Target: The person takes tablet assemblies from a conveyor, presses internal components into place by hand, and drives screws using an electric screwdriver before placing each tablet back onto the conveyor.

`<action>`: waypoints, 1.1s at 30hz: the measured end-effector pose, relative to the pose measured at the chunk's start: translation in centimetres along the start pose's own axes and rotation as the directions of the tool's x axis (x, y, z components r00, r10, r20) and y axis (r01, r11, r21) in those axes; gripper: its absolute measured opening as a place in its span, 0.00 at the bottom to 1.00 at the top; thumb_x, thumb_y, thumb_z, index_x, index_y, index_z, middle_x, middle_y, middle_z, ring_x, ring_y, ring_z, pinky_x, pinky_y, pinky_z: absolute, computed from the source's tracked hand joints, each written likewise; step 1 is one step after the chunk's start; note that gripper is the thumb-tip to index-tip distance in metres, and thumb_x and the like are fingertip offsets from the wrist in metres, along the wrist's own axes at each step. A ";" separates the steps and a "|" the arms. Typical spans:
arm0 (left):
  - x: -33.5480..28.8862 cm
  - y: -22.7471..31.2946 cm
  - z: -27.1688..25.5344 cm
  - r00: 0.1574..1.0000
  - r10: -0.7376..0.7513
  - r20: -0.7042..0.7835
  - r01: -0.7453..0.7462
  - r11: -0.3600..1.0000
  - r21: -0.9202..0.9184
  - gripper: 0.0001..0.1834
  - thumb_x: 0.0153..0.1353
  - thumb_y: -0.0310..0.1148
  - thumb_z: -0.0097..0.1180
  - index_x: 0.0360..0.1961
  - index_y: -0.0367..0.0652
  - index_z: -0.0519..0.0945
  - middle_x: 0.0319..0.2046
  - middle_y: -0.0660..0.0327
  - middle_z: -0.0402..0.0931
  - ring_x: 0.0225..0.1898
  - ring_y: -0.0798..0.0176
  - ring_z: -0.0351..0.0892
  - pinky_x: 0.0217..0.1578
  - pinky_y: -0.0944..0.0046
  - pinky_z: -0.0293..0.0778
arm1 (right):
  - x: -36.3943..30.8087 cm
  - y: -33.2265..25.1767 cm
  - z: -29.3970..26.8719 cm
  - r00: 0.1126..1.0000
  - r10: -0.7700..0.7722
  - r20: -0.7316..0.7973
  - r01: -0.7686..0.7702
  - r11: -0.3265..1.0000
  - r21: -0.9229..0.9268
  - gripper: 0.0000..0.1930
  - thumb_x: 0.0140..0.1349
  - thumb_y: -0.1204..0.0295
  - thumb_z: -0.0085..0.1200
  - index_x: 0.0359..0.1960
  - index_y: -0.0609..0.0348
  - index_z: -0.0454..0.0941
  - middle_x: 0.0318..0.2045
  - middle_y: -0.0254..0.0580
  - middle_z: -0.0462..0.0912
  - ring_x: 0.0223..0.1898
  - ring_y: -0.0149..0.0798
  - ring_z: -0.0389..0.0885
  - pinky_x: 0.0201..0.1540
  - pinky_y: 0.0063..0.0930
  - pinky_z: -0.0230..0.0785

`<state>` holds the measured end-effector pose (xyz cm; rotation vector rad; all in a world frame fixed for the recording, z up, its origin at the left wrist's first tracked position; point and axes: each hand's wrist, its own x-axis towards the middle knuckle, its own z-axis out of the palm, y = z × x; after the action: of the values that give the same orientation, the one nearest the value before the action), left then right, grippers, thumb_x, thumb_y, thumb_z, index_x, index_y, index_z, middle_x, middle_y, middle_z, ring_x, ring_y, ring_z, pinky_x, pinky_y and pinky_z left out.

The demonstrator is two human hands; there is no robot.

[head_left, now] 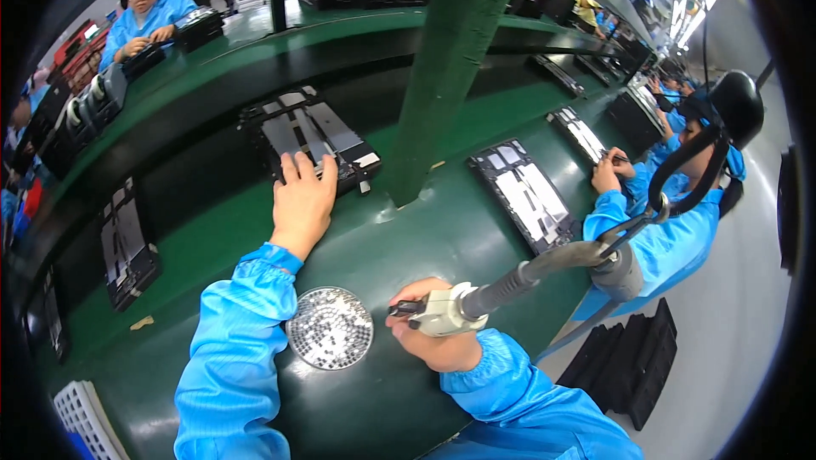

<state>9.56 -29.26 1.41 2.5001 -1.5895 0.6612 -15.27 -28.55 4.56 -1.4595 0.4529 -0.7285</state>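
Note:
My left hand (303, 209) lies with fingers spread over the near edge of an opened flat device (316, 133), dark-framed with grey panels inside. The device sits on the shelf strip beyond the green bench. My right hand (438, 349) is wrapped round an electric screwdriver (446, 311). Its pale body shows above the fingers, and its dark end points left. A thick grey cable sleeve (510, 286) runs from it toward the upper right. Between my forearms stands a round clear dish (330, 328) of small shiny parts, probably screws.
Similar opened devices lie left (127, 243) and right (523, 192) on the green bench (408, 243). A green post (450, 69) rises ahead. One co-worker (663, 196) handles a device at the right; another (146, 14) sits far left. A white perforated tray (89, 422) is lower left.

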 end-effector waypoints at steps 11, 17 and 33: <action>-9.9 -6.4 -8.7 0.911 0.041 -0.409 -0.059 0.998 -0.032 0.17 0.51 0.24 0.56 0.45 0.35 0.76 0.44 0.47 0.77 0.49 0.43 0.77 0.41 0.55 0.79 | -0.4 0.6 0.1 0.987 -0.154 -0.054 0.160 0.976 0.148 0.15 0.50 0.86 0.58 0.40 0.64 0.73 0.32 0.40 0.79 0.31 0.32 0.79 0.35 0.25 0.74; -27.1 -4.6 -16.1 0.987 -0.009 -0.160 0.021 0.997 0.077 0.13 0.53 0.20 0.57 0.42 0.29 0.77 0.46 0.37 0.75 0.50 0.33 0.76 0.43 0.49 0.78 | 0.2 0.2 0.5 0.962 -0.272 0.020 0.272 0.962 -0.006 0.15 0.53 0.80 0.55 0.43 0.64 0.67 0.20 0.39 0.71 0.19 0.33 0.70 0.30 0.35 0.70; -30.1 -1.6 -14.2 0.960 0.279 0.006 -0.244 0.851 -0.464 0.14 0.50 0.26 0.57 0.40 0.36 0.79 0.44 0.51 0.74 0.50 0.51 0.74 0.56 0.50 0.69 | -0.5 -0.3 3.0 0.938 -0.300 0.172 0.276 0.949 0.152 0.17 0.52 0.79 0.49 0.45 0.65 0.66 0.20 0.42 0.70 0.21 0.37 0.70 0.33 0.39 0.68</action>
<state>-4.10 1.10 1.92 2.0023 -1.8705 0.1760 -13.58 -26.02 5.02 -1.4759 0.0399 -0.8221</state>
